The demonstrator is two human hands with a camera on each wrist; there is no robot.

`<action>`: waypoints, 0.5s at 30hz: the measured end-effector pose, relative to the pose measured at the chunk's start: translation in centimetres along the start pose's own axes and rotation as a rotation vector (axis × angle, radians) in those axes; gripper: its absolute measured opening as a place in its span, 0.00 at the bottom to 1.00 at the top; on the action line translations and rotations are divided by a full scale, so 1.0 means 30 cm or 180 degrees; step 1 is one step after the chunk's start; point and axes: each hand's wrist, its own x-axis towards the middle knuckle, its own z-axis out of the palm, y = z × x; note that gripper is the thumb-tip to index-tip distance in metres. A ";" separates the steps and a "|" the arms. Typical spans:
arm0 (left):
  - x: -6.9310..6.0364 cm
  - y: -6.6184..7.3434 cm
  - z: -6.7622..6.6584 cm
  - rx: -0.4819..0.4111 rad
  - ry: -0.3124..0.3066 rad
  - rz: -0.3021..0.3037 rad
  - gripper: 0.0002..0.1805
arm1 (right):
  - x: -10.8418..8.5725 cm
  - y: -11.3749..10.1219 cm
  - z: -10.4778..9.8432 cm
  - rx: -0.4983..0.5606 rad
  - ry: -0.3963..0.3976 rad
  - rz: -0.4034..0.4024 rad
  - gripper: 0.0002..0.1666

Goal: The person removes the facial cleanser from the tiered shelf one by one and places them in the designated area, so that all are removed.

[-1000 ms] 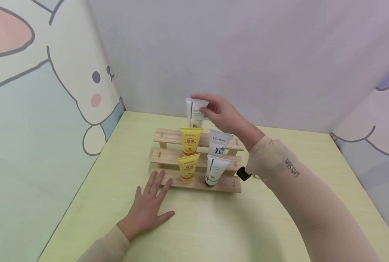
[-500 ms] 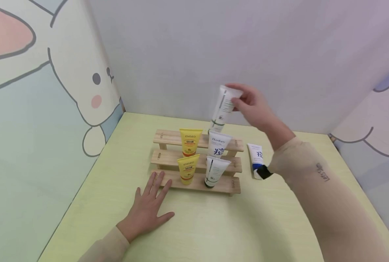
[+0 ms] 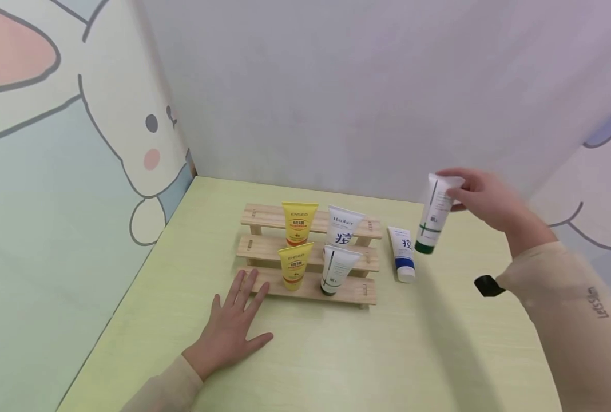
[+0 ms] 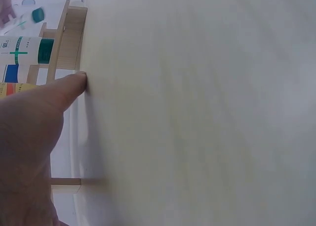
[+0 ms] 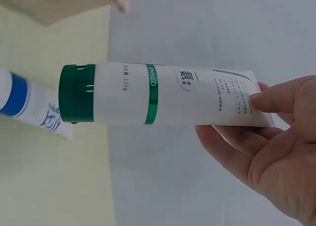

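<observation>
In the head view my right hand (image 3: pixel 483 197) pinches a white squeeze tube (image 3: pixel 436 214) by its flat end, its green cap pointing down above the table. The right wrist view shows the thumb on the label side of this tube (image 5: pixel 173 95) and fingers behind it. My left hand (image 3: pixel 230 332) lies with spread, straight fingers at the front left of a three-tier wooden rack (image 3: pixel 264 246), fingertips at its lowest board. On the rack stand two yellow tubes (image 3: pixel 299 223), a white tube with blue lettering (image 3: pixel 343 226) and a white-and-green tube (image 3: pixel 338 269).
A white tube with a blue band (image 3: pixel 402 254) lies on the pale yellow table (image 3: pixel 336 355), right of the rack. Behind the table rises a plain wall (image 3: pixel 336 103). Side panels with a cartoon rabbit (image 3: pixel 125 114) bound it.
My right hand has lifted the white-and-green tube off the rack's top tier and carried it right, past the lying tube. My left hand has stayed in place.
</observation>
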 end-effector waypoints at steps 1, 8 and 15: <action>0.000 0.000 -0.001 -0.0001 -0.0003 -0.0002 0.54 | 0.000 0.031 0.008 -0.0011 -0.0098 0.0072 0.33; 0.001 0.005 -0.008 -0.0069 -0.0024 -0.0012 0.54 | 0.029 0.222 0.091 0.0316 -0.0606 0.0370 0.32; 0.003 0.006 -0.009 -0.0118 -0.0059 -0.0036 0.54 | 0.066 0.305 0.133 0.0374 -0.0816 0.0536 0.32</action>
